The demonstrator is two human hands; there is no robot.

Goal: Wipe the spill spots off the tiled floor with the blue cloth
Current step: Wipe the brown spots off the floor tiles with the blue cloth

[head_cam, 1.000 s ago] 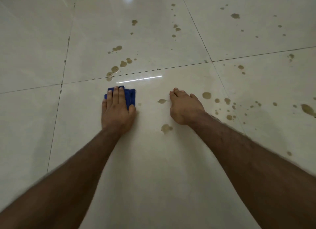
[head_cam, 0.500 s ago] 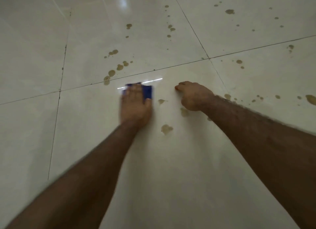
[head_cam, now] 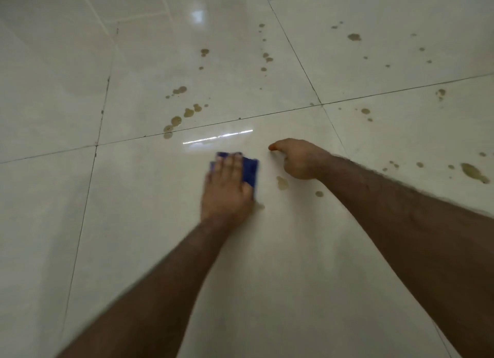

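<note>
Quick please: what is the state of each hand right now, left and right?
Left hand: open, straight fingers pressing the blue cloth onto the tiled floor.
Right hand: holds nothing; fingers curled under, knuckles resting on the floor.

Indoor room, shown by glossy tiled floor.

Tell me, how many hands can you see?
2. The left hand lies flat on the blue cloth. The right hand is just to its right, fingers curled, over the tiled floor. No others seem hidden.
</note>
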